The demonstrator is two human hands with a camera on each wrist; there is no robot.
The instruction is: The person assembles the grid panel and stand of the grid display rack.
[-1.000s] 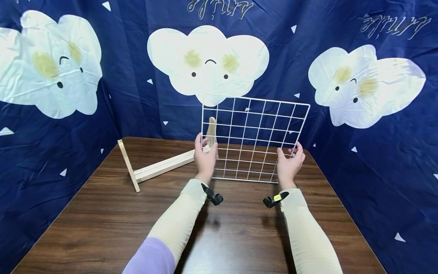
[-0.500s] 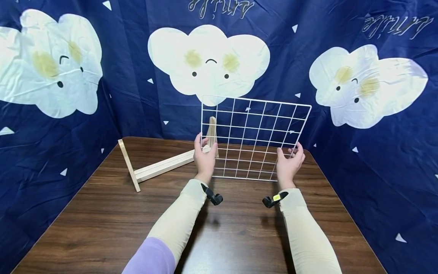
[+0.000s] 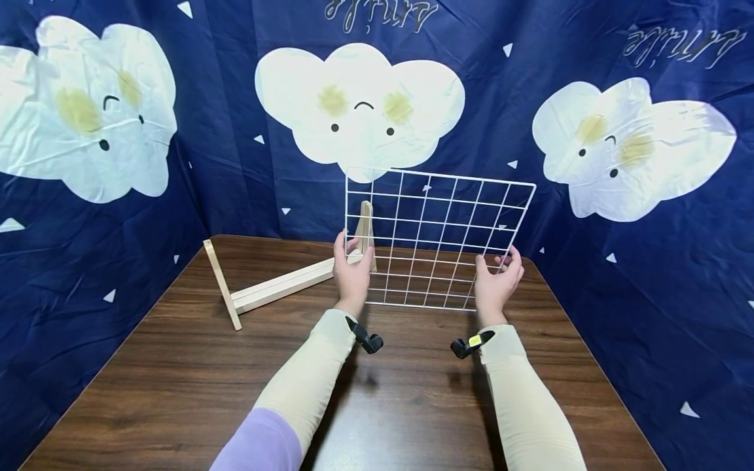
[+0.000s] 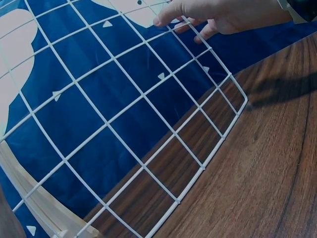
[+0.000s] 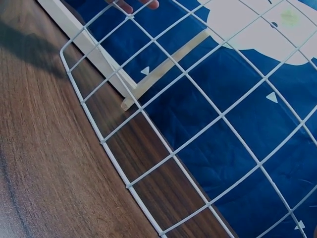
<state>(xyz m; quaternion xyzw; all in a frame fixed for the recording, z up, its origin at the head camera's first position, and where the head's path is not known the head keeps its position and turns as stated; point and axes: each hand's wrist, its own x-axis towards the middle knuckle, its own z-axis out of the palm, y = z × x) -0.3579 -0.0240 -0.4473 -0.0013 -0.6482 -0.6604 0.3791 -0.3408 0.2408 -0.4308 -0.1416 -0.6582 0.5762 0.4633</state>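
A white wire grid [image 4: 143,94] stands upright over the dark wooden table [image 3: 406,392], in front of the person; whether its lower edge touches the tabletop, one cannot tell. The left hand [image 3: 353,278] grips its left edge and the right hand [image 3: 497,288] grips its right edge — both grasps sit on the lower half.

A pale wooden stand [image 3: 285,286] rests on the table to the left, its bar running toward the far right; its right end piece shows partly through the grid, behind the left hand. At the far side hangs a blue cloth [image 3: 230,196] printed with white clouds [image 3: 362,72].
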